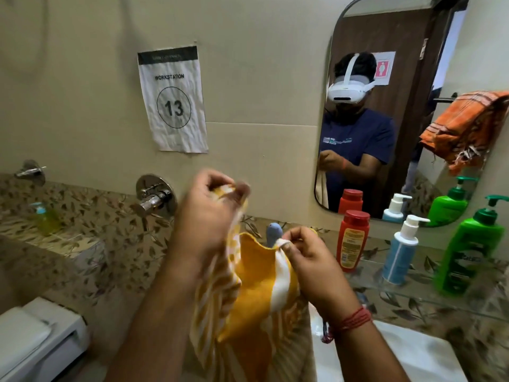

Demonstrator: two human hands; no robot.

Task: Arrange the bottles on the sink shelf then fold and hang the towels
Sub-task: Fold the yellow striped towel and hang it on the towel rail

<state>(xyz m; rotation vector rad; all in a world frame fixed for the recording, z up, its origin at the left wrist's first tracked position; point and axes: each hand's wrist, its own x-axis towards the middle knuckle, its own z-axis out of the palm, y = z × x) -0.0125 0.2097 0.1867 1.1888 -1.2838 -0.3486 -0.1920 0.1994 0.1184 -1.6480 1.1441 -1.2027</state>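
Yellow-and-white striped cloth towel held up over white sink, top edge pinched by left hand and right hand. Red bottle, blue pump bottle, green pump bottle lined on glass shelf beside.

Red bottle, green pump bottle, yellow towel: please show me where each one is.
red bottle (352, 241), head view, on its label.
green pump bottle (472, 255), head view, on its body.
yellow towel (254, 285), head view, on its plain yellow middle.
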